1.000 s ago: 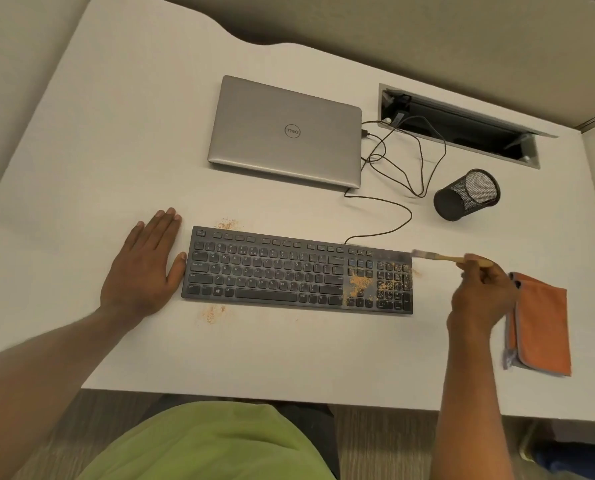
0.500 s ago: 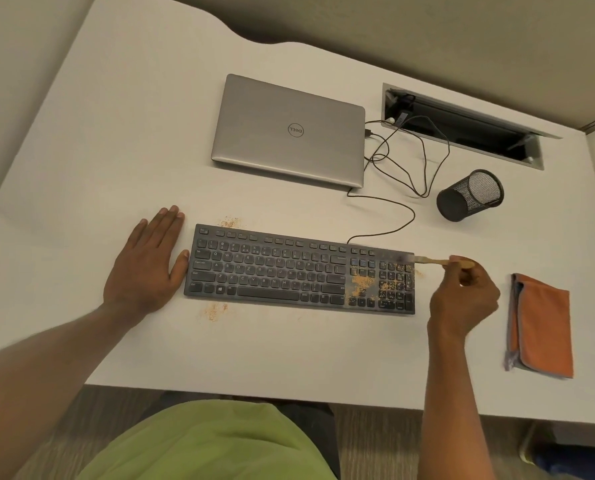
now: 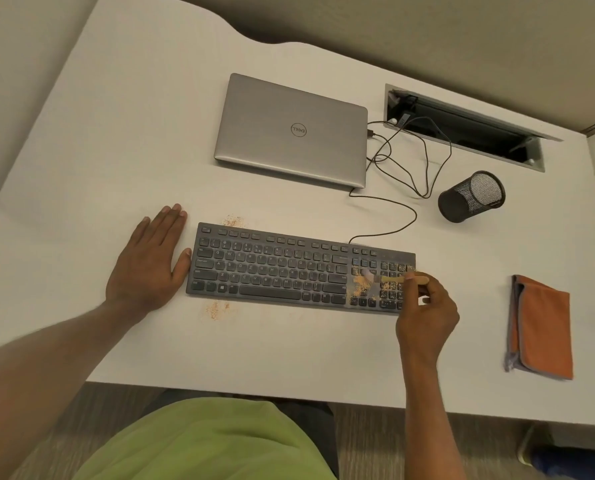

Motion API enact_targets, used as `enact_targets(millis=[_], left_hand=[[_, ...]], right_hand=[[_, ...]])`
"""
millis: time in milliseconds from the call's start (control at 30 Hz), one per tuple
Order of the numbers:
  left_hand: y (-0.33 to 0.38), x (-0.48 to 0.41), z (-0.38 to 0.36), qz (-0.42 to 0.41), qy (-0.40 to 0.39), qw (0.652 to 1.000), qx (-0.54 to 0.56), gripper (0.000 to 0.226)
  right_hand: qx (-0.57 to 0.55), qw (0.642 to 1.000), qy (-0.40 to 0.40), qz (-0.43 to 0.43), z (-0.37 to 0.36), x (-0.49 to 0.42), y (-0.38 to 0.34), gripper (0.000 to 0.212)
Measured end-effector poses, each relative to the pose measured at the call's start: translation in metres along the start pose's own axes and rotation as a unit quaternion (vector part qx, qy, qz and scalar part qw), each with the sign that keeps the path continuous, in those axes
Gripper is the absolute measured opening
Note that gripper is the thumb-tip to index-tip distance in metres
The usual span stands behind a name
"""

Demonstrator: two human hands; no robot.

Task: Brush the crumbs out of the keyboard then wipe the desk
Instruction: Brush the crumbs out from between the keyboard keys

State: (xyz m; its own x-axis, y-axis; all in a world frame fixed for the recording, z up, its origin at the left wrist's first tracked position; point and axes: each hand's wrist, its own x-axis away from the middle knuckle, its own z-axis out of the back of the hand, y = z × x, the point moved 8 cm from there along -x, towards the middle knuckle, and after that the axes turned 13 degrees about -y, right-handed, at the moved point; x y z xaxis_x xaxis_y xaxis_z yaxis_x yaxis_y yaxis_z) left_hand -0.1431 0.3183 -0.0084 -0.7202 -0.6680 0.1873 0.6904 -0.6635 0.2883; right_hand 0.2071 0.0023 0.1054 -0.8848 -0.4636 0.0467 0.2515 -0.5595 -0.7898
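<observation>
A dark grey keyboard lies on the white desk. Orange crumbs cover its right end, around the number pad. My right hand pinches a small wooden-handled brush, whose blurred bristles lie over the crumbs on the keys. My left hand rests flat on the desk, thumb touching the keyboard's left edge. More crumbs sit on the desk behind the keyboard's left corner and in front of it. A folded orange cloth lies at the right.
A closed silver laptop sits behind the keyboard, with black cables looping to an open cable tray. A black mesh pen cup lies on its side at the back right. The desk's front edge is near my lap.
My right hand has moved left with the brush, from beside the keyboard's right end to over the number pad. My left hand has stayed put.
</observation>
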Motion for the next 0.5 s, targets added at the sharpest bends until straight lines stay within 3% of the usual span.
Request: enact_targets(millis=[200, 500], left_hand=[[0.001, 0.000, 0.000, -0.001, 0.001, 1.000, -0.003, 0.071], [-0.001, 0.000, -0.001, 0.001, -0.002, 1.000, -0.005, 0.071]], right_hand=[[-0.036, 0.999, 0.039, -0.001, 0.003, -0.010, -0.013, 0.021], [-0.001, 1.000, 0.006, 0.009, 0.000, 0.008, -0.004, 0.018]])
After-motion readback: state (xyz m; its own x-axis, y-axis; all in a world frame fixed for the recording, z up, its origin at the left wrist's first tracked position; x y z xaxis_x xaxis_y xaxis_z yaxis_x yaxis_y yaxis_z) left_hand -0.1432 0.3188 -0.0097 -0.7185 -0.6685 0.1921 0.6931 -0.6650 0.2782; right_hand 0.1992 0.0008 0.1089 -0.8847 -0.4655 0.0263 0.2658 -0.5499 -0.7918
